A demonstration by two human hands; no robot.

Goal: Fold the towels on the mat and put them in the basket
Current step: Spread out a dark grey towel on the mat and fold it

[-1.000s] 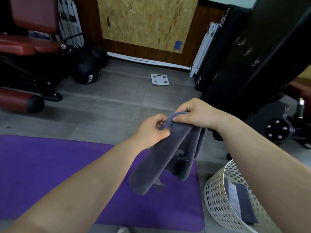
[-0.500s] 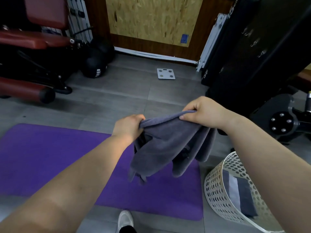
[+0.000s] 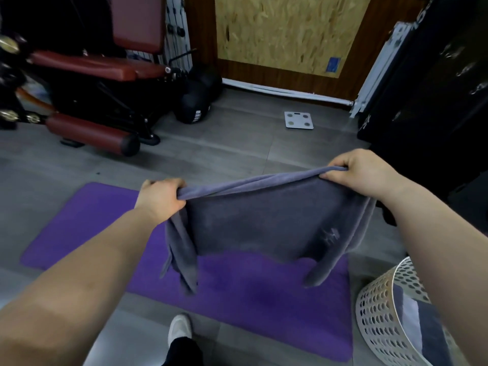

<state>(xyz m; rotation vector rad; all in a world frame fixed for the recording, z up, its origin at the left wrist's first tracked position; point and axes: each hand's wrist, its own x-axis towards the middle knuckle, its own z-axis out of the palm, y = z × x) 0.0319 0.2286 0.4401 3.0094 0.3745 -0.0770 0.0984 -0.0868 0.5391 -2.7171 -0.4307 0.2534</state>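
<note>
A grey towel [image 3: 264, 223] hangs stretched between my hands, above the purple mat [image 3: 250, 299]. My left hand [image 3: 159, 199] grips its upper left corner. At the upper right corner, my right hand [image 3: 361, 173] pinches the top edge. The towel's lower corners dangle over the mat. A white perforated basket [image 3: 380, 313] stands at the lower right beside the mat, with folded grey and pale towels [image 3: 420, 328] inside, partly hidden by my right forearm.
A red padded weight bench [image 3: 92, 96] and black medicine balls [image 3: 195, 101] stand at the back left. A white bathroom scale [image 3: 298, 120] lies on the grey floor. Black gym equipment [image 3: 435, 88] rises on the right. My white shoe [image 3: 181, 327] is by the mat's near edge.
My hands have moved apart, left hand to the left and right hand to the right, spreading the bunched towel out wide. The camera has tilted and shifted.
</note>
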